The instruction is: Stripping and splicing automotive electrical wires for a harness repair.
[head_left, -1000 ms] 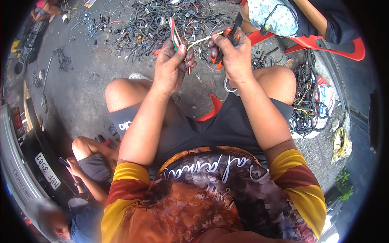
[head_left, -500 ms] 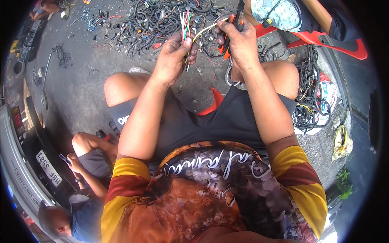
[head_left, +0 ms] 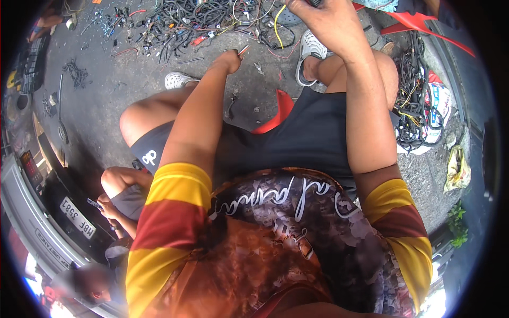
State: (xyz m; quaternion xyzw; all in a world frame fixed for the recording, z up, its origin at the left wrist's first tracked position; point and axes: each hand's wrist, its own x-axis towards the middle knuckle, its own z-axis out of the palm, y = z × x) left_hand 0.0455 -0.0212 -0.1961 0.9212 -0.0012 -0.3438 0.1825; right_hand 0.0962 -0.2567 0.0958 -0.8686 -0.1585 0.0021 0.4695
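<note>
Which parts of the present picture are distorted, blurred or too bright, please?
Head view: the silver vehicle curves along the left rim, and the corners go black; head view, lower left: a blur hides the co-worker's head; head view, lower left and lower right rim: patches are washed out to white; head view, upper edge: the right hand is partly cut off.

Left grip (head_left: 230, 61): one, drawn into a closed fist, back of hand showing; left forearm (head_left: 199, 114) bare, extending below and leftward of it. Right grip (head_left: 331, 22): one, higher and to the right of the left grip, thumb (head_left: 300, 8) bent inward, fingers partly cropped at the upper edge; right forearm (head_left: 371, 114) bare, steeply raised, below and slightly rightward of it.
</note>
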